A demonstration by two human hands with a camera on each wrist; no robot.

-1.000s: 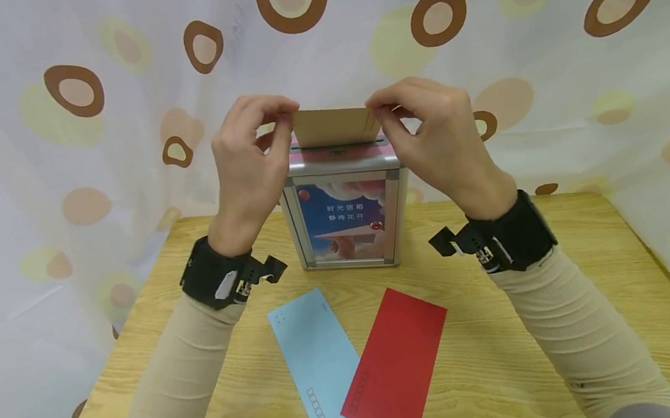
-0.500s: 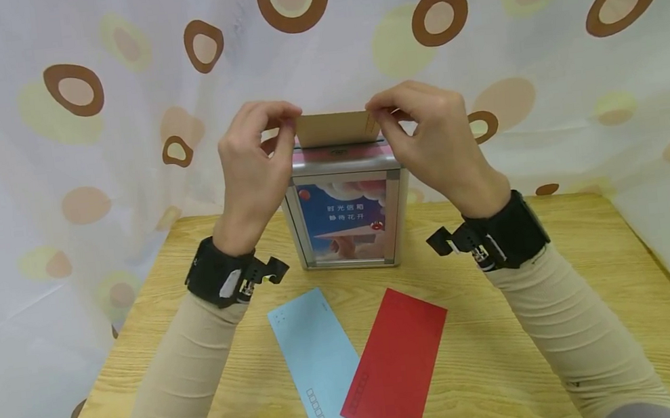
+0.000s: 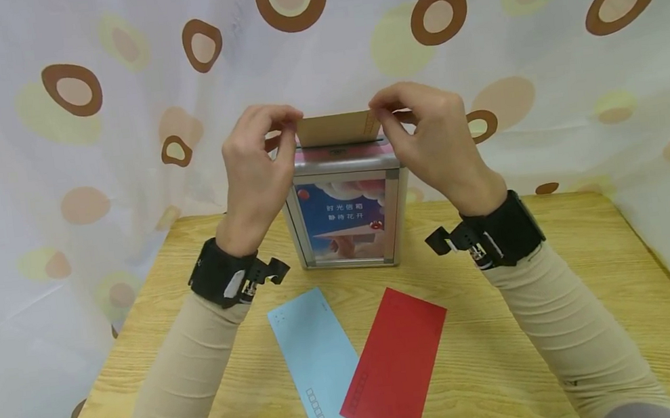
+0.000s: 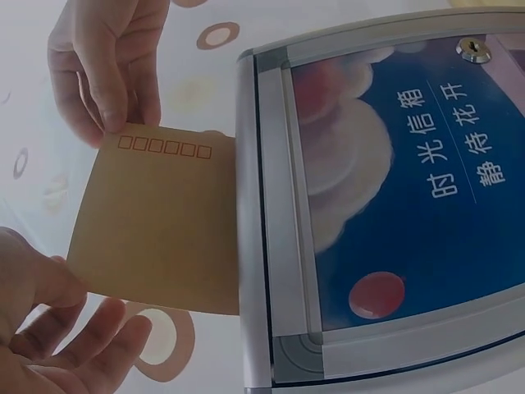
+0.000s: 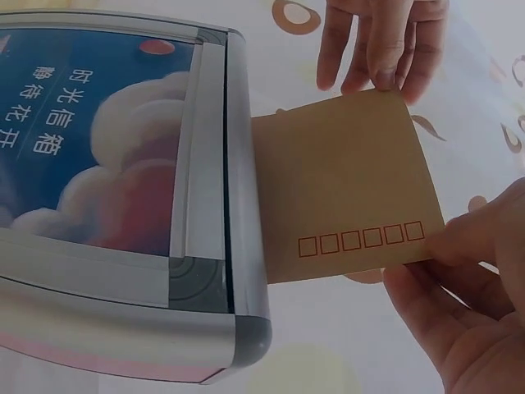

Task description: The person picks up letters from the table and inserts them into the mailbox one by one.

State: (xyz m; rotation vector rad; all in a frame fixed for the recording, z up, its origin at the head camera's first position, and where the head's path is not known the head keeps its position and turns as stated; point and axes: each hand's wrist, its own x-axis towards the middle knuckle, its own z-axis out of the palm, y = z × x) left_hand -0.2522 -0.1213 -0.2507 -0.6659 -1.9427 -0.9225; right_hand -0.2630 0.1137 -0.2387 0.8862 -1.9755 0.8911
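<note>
A brown paper envelope stands upright at the slot in the top of a silver-framed letter box; its lower part is hidden. My left hand pinches the envelope's upper left corner between thumb and fingers. At the upper right corner my right hand pinches it the same way. The right wrist view shows a row of red printed squares along the brown envelope near the right hand. In the left wrist view, the left thumb of the left hand lies on the paper's corner.
On the wooden table in front of the box lie a light blue envelope and a red envelope, which overlaps the blue one's lower corner. A patterned curtain hangs behind the box and along the sides.
Both hands have lowered slightly, and the brown envelope stands a little less high above the slot. The left hand has shifted slightly right. The blue and red envelopes have not moved.
</note>
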